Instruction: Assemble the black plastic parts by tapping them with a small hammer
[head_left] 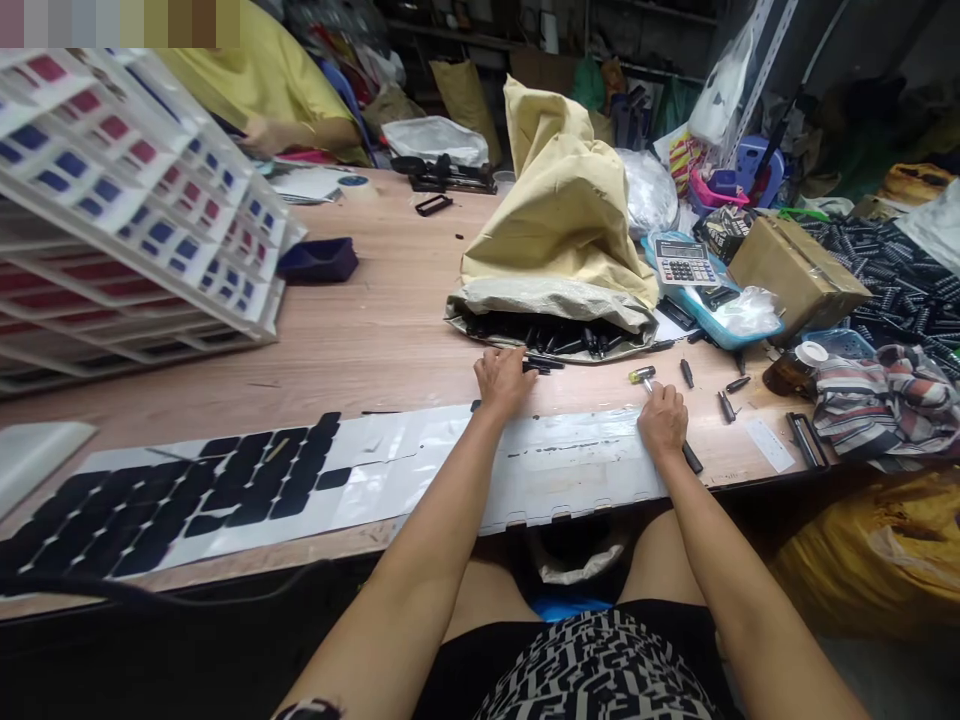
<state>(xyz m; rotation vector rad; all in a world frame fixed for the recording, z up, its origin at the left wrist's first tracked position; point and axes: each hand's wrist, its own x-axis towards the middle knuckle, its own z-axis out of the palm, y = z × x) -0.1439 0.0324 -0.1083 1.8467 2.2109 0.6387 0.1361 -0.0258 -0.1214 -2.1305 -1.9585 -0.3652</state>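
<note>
My right hand (664,422) holds a small hammer (643,375) over the desk (397,340); beyond, my left hand (504,380) touches black pieces (547,364) before the open sack (555,230), its grip unclear. I judge a hasty pull could scatter them.

Dim light at back — dk shelf (480,40) — lt-brown tbl (390,310) nearer
</note>
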